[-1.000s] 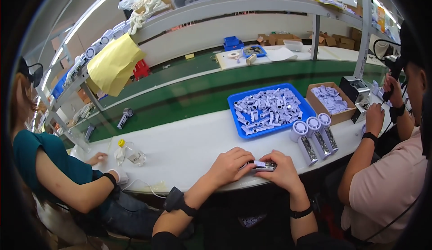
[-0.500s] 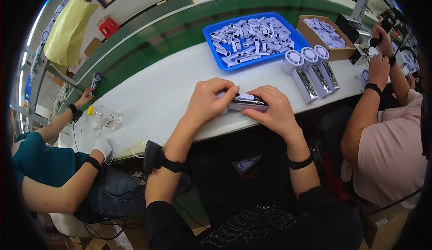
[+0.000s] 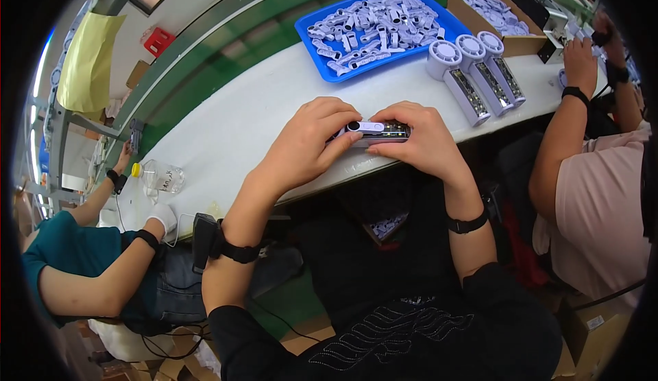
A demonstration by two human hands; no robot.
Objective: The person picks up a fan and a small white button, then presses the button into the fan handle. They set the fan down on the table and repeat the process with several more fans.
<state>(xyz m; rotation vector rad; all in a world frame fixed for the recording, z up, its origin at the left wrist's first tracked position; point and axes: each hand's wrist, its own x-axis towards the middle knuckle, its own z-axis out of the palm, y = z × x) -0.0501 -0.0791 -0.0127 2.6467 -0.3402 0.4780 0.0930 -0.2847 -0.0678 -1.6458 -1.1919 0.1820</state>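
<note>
Both my hands hold a lavender handheld fan (image 3: 396,131) sideways above the table's near edge, its open handle showing a circuit board. My left hand (image 3: 308,141) is closed around the fan's left end and hides most of it, thumb against a small lavender cover piece (image 3: 370,127) with a dark round spot. That cover piece lies along the handle's opening. My right hand (image 3: 421,137) grips the handle's right end between thumb and fingers. To the right, three similar fans (image 3: 469,96) lie side by side with their handles open.
Beyond my hands, a blue tray (image 3: 329,72) holds many lavender cover pieces, beside a cardboard box (image 3: 528,43) of lavender parts. A clear bottle (image 3: 164,176) with a yellow cap stands at left. Co-workers sit on both sides, the left one's gloved hand (image 3: 163,218) near the table edge.
My left fingers have shifted along the fan, and the cover piece's dark spot now shows. The whole view has tilted a little. The left co-worker's held fan has changed its angle.
</note>
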